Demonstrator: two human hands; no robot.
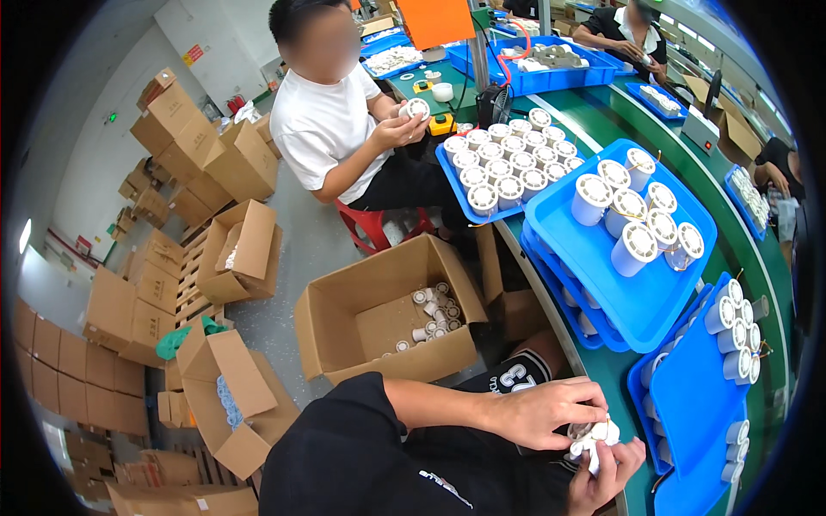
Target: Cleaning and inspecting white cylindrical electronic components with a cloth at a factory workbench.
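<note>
Over my lap, close to the table edge, both hands meet on a small white plastic part [594, 435] of irregular shape. My left hand [546, 416] reaches across from the left, its fingers bent down onto the part from above. From below, my right hand [609, 478] grips the same part between thumb and fingers. The fingers hide much of it, so its exact kind is unclear. Right of my hands, a blue tray [697, 404] bears white cylindrical units with slotted tops and thin wires. Farther up, another blue tray [602, 284] on a stack holds several similar white cylinders [635, 249].
An open cardboard box [344, 331] with loose white cylindrical pieces [440, 311] stands left of the table. Beyond it a seated co-worker [323, 129] holds a white cylinder beside a full blue tray [483, 217]. A green conveyor [731, 202] runs along the right.
</note>
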